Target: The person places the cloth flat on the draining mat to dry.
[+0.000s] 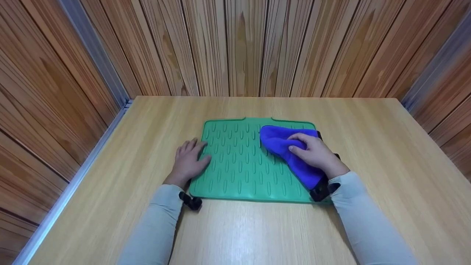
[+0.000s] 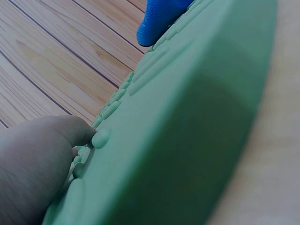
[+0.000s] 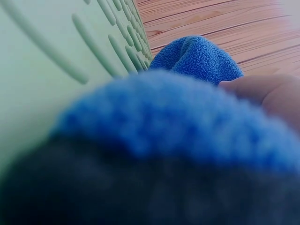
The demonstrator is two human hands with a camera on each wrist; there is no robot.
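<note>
A green mat with rows of raised oval ridges lies flat on the table. My left hand rests at its left edge, fingers spread, with fingertips and thumb on the rim. In the left wrist view the thumb lies against the ridged surface. My right hand grips a blue cloth over the mat's right side, with the fabric bunched under curled fingers. Close up in the right wrist view, the fuzzy cloth hides most of that hand.
The light wooden table extends around the mat on all sides. Wood-plank walls stand behind and at both sides, with grey metal strips at the corners. Black wrist cameras sit at both cuffs, close to the mat's near corners.
</note>
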